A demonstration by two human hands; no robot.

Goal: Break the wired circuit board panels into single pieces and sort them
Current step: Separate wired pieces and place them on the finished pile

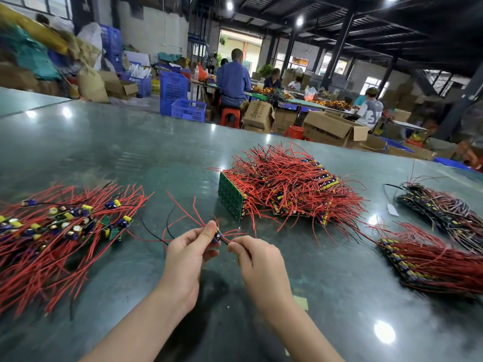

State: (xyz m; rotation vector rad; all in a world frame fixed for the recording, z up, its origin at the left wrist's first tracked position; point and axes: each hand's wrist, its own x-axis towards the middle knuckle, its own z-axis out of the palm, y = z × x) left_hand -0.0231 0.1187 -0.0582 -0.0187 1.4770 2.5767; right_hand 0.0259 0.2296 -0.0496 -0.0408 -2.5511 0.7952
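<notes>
Left hand (188, 246) and right hand (257, 254) meet above the counter (130, 152), each grip pinched tight on one board (218, 235). Four wired heaps: one left, three right.

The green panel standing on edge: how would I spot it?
Start at the biggest heap of red wires in the middle of the table. At its left end stands the green panel, bare back showing. Every other board lies flat under wires.
</notes>
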